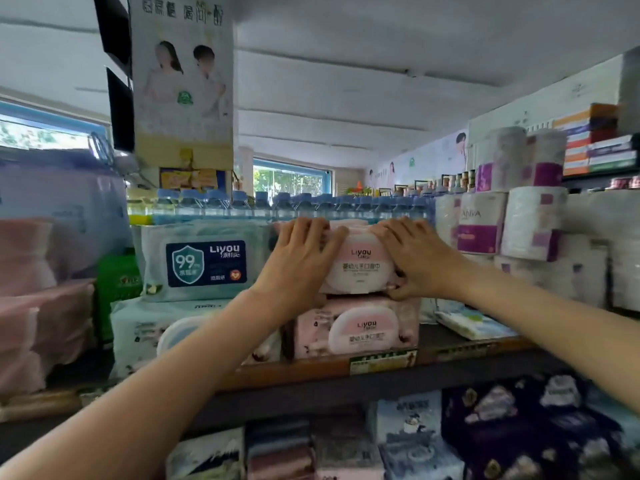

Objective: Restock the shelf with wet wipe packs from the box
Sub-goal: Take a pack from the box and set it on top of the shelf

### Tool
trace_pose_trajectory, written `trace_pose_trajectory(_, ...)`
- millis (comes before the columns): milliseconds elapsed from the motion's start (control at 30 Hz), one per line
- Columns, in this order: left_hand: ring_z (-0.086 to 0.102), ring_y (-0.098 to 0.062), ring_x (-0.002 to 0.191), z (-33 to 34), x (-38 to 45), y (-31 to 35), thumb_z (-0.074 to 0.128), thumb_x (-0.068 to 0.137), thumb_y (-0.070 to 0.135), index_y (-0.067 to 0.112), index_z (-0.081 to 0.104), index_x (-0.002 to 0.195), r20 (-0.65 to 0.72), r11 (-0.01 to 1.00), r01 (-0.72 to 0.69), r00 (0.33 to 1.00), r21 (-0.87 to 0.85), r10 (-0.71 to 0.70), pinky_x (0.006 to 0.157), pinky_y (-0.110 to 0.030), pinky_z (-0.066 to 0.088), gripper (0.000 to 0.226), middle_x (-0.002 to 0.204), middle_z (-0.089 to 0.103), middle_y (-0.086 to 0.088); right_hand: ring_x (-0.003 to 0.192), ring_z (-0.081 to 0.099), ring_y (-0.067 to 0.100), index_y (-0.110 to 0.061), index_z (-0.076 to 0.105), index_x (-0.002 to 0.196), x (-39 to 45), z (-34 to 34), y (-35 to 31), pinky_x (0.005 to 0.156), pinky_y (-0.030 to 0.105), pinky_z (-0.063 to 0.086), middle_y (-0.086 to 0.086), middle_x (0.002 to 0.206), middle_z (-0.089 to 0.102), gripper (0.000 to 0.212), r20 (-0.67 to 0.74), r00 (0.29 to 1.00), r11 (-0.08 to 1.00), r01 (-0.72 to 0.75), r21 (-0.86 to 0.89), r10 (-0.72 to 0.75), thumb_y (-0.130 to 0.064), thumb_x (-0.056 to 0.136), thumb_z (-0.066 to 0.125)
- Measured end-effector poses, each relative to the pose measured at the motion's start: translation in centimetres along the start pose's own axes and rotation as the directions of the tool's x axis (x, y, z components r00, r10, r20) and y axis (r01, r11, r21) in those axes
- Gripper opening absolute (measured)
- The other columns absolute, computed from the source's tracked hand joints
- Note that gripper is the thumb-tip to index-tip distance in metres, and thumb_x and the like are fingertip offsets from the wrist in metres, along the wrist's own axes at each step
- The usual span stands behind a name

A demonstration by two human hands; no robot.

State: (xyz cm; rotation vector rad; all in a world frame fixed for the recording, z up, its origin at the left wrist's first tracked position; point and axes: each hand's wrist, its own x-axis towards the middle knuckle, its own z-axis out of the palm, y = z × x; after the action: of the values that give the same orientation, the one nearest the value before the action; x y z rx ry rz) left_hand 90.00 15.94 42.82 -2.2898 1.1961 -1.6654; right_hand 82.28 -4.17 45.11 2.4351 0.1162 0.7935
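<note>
Both hands are raised to the upper shelf [311,370] and hold the top pink wipe pack [360,263] from either side. The left hand [301,258] covers the pack's left end, fingers curled over its top edge and thumb lying across the front. The right hand [412,259] covers the right end, fingers curled over the top edge, with the thumb and lower fingers pinching the bottom right corner.

The held pack stands upright, label facing outward, directly on top of a second pink wipe pack [356,330], which stands at the front edge of the shelf. Just left of the held pack stands a blue wipe pack [204,261], resting on another pale blue pack [149,332] below it.

A row of water bottles [294,204] stands behind the wipe packs. Rolls of toilet paper [533,223] are stacked to the right. A flat packet [471,322] lies on the shelf below them. The lower shelf holds tissue packs [519,420].
</note>
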Motion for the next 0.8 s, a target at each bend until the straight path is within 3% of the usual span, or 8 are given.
trace_pose_trajectory(100,0.047,-0.033,0.11,-1.7,0.1,1.0,0.078,0.055,0.043,0.01,0.035,0.132,0.131,1.0,0.022,0.991,0.018,-0.024,0.097,-0.043,0.04,0.094,0.122,0.046,-0.015,0.134,0.024,0.028,-0.01,0.01,0.145,-0.7,-0.8,-1.3,0.111,0.042,0.019,0.011,0.145,0.024,0.098,0.04,0.993,0.994,-0.106,-0.019,0.107,-0.048,0.074,0.066)
trace_pose_trajectory(200,0.05,-0.029,0.107,-2.9,-1.4,2.9,0.076,0.055,0.029,0.01,0.055,0.114,-0.034,0.984,0.152,0.987,-0.09,-0.155,0.093,-0.04,0.044,0.065,0.116,0.055,-0.013,0.137,0.025,0.031,-0.014,0.001,0.145,-2.1,-1.3,-2.7,0.113,0.051,0.017,0.014,0.149,0.023,0.104,-0.006,0.979,0.976,-0.203,-0.074,0.203,-0.039,0.072,0.072)
trace_pose_trajectory(300,0.045,-0.03,0.109,-2.7,-3.9,7.2,0.059,0.066,0.027,0.014,0.055,0.112,-0.124,0.948,0.106,0.981,-0.299,-0.148,0.088,-0.042,0.046,0.048,0.12,0.054,-0.013,0.12,0.043,0.032,-0.013,0.025,0.137,-6.7,-0.7,-4.2,0.1,0.052,0.037,0.018,0.133,0.047,0.096,-0.238,0.931,0.958,-0.287,-0.004,0.278,-0.024,0.06,0.08)
trace_pose_trajectory(367,0.041,-0.029,0.108,-2.8,-5.3,10.9,0.049,0.068,0.03,0.017,0.056,0.112,-0.112,0.936,0.041,0.99,-0.35,-0.085,0.086,-0.042,0.046,0.046,0.119,0.057,-0.012,0.113,0.038,0.03,-0.013,0.035,0.131,-11.8,0.1,-5.1,0.097,0.049,0.037,0.019,0.127,0.051,0.081,-0.272,0.923,0.961,-0.277,0.017,0.271,-0.018,0.062,0.075)
trace_pose_trajectory(500,0.046,-0.031,0.109,-3.8,-7.0,20.2,0.048,0.074,0.022,0.019,0.066,0.092,-0.11,0.801,-0.155,0.988,-0.578,0.112,0.093,-0.046,0.036,0.026,0.12,0.059,-0.012,0.118,0.034,0.031,-0.01,0.047,0.127,-26.9,-0.2,-5.6,0.1,0.047,0.028,0.02,0.129,0.049,0.059,0.022,0.913,0.907,-0.401,-0.128,0.407,-0.017,0.071,0.067)
trace_pose_trajectory(600,0.058,-0.034,0.105,-6.0,-8.7,29.4,0.061,0.072,0.016,0.019,0.07,0.088,-0.126,0.647,-0.307,0.942,-0.699,0.311,0.096,-0.046,0.027,0.018,0.12,0.06,-0.011,0.13,0.03,0.035,-0.013,0.04,0.134,-40.4,-3.2,-6.2,0.104,0.05,0.025,0.018,0.142,0.034,0.055,0.39,0.663,0.764,-0.607,-0.218,0.638,-0.02,0.083,0.057)
trace_pose_trajectory(733,0.062,-0.03,0.092,-11.7,-12.3,42.3,0.039,0.08,0.023,0.016,0.068,0.094,-0.209,0.386,-0.516,0.765,-0.765,0.61,0.1,-0.046,0.026,0.034,0.106,0.062,-0.009,0.137,0.017,0.034,-0.021,0.013,0.147,-58.3,-9.3,-9.3,0.108,0.047,0.023,0.013,0.15,0.013,0.07,0.681,0.03,0.479,-0.734,-0.482,0.732,-0.036,0.09,0.051)
trace_pose_trajectory(800,0.065,-0.027,0.08,-15.4,-14.2,48.2,0.032,0.075,0.026,0.015,0.067,0.096,-0.294,0.238,-0.602,0.65,-0.762,0.701,0.095,-0.045,0.035,0.043,0.094,0.063,-0.008,0.137,0.016,0.035,-0.024,0.01,0.147,-66.7,-13.0,-12.0,0.108,0.046,0.025,0.012,0.15,0.012,0.071,0.709,-0.217,0.347,-0.754,-0.558,0.671,-0.034,0.09,0.051)
